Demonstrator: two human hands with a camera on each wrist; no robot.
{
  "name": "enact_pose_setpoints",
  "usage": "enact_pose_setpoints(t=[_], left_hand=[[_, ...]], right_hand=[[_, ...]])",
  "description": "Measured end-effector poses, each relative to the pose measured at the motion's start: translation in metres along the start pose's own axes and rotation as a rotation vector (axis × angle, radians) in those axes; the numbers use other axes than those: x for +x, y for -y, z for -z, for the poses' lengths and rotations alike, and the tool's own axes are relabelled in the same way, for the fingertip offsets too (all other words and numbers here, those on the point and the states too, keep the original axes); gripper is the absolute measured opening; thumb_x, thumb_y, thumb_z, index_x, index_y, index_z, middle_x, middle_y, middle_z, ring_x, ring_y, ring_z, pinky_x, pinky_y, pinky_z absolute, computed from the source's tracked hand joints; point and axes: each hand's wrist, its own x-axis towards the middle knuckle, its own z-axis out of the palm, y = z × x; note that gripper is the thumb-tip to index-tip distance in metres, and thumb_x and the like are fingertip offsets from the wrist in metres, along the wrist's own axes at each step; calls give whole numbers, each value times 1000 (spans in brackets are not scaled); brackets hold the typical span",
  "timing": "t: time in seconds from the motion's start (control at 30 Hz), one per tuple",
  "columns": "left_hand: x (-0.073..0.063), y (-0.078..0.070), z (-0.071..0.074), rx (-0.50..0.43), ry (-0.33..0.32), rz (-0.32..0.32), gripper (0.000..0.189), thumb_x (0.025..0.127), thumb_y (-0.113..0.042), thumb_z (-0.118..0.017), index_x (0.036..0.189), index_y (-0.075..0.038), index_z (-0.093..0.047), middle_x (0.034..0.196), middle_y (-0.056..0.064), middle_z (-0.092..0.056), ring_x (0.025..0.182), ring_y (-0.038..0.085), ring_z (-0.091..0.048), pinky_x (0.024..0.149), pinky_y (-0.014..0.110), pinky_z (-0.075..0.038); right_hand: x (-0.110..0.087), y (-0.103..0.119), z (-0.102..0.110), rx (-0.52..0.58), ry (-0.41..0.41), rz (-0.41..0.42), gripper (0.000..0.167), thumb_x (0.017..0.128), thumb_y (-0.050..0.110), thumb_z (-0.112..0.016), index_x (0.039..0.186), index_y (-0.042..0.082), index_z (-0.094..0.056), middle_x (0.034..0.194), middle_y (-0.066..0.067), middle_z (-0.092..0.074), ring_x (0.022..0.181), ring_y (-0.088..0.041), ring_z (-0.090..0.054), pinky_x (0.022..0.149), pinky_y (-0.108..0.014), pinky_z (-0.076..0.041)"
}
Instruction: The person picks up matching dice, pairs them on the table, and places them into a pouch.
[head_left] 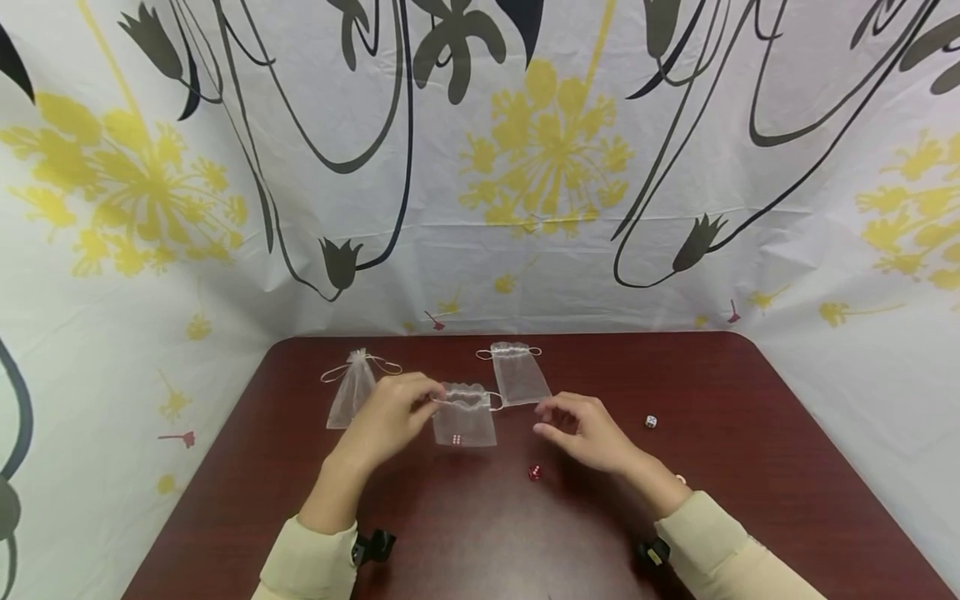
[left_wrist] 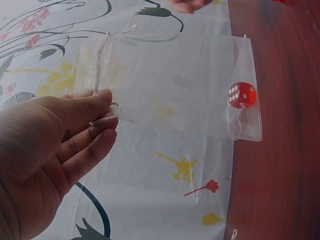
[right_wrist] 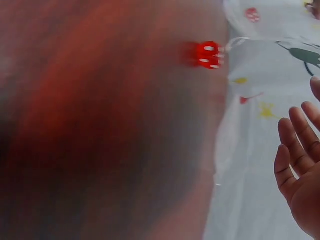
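Note:
My left hand [head_left: 386, 421] pinches the gathered top edge of a sheer white drawstring pouch [head_left: 472, 425] between thumb and fingers. Inside that pouch, at its bottom end, lies a red die [left_wrist: 242, 95] with white dots. My right hand [head_left: 588, 433] is just right of the pouch, its fingers loosely bent and holding nothing. Another red die [head_left: 534, 472] lies on the table, below and left of the right hand's fingers. In the right wrist view this loose die [right_wrist: 209, 55] appears blurred, away from the fingertips.
A second sheer pouch [head_left: 352, 396], drawn together at its neck, lies left behind the left hand. A flat third pouch [head_left: 519, 375] lies farther back. One white die [head_left: 651, 422] sits right on the dark red table [head_left: 480, 533]. A patterned cloth [head_left: 480, 275] hangs behind.

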Motion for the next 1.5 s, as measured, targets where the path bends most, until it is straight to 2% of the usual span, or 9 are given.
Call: enact_pose_setpoints(t=[0.2, 0.43, 0.63, 0.77, 0.87, 1.1, 1.27, 1.4, 1.5], left_hand=[[-1, -1, -1, -24, 0, -8, 16, 82, 6, -80, 89, -7, -75, 86, 0, -73, 76, 12, -67, 67, 32, -59], [0, -2, -1, -30, 7, 6, 16, 83, 5, -79, 89, -9, -76, 87, -1, -73, 76, 10, -66, 68, 30, -59], [-2, -3, -1, -26, -1, 7, 17, 82, 6, -80, 89, -9, -76, 87, -1, -73, 76, 10, -66, 67, 30, -58], [-2, -3, -1, -28, 1, 13, 17, 82, 6, -80, 88, -9, -76, 87, -2, -73, 77, 10, -66, 68, 29, -58], [-2, -3, -1, -30, 11, 25, 16, 83, 5, -79, 89, -10, -76, 88, -2, -73, 77, 10, -66, 69, 29, -58], [-2, -2, -1, -26, 23, 31, 16, 84, 5, -79, 90, -10, -76, 88, -2, -73, 78, 9, -66, 70, 28, -58], [-3, -2, -2, -29, 24, 29, 15, 84, 5, -79, 89, -9, -76, 88, -2, -73, 78, 10, -66, 70, 31, -59], [-2, -2, -3, -33, 27, 31, 15, 84, 5, -79, 89, -9, -76, 88, -1, -73, 78, 11, -66, 70, 33, -59], [-2, -2, -3, -33, 28, 35, 15, 84, 5, -78, 89, -9, -75, 88, -1, -73, 78, 11, -66, 70, 33, -59]], right_hand=[[-13, -8, -12, -4, 55, -31, 16, 86, 10, -81, 99, 5, -72, 85, 10, -64, 73, -4, -59, 61, -27, -53], [-19, -11, -17, -17, 95, -51, 18, 88, 16, -80, 101, 6, -72, 85, 10, -64, 73, -6, -59, 63, -26, -52], [-23, -15, -19, -54, 219, -67, 23, 90, 27, -80, 103, 9, -71, 85, 6, -65, 70, -9, -60, 64, -25, -52], [-24, -15, -19, -63, 292, -73, 28, 88, 30, -82, 104, 9, -72, 88, 2, -67, 76, -10, -61, 68, -26, -54], [-24, -14, -19, -77, 318, -63, 29, 85, 29, -84, 104, 10, -73, 91, 3, -68, 79, -10, -61, 70, -26, -54], [-26, -14, -20, -77, 322, -23, 17, 81, 23, -87, 93, 15, -78, 88, 7, -66, 77, -9, -60, 67, -24, -52], [-24, -14, -18, -93, 310, -6, 12, 84, 24, -85, 90, 17, -78, 86, 8, -66, 76, -7, -61, 66, -23, -52], [-14, -8, -10, -112, 258, 7, 10, 85, 23, -84, 88, 18, -76, 85, 9, -67, 74, -8, -61, 65, -23, -51], [-1, 0, -1, -106, 214, 23, 11, 85, 23, -84, 88, 18, -75, 85, 9, -67, 72, -12, -61, 62, -29, -52]])
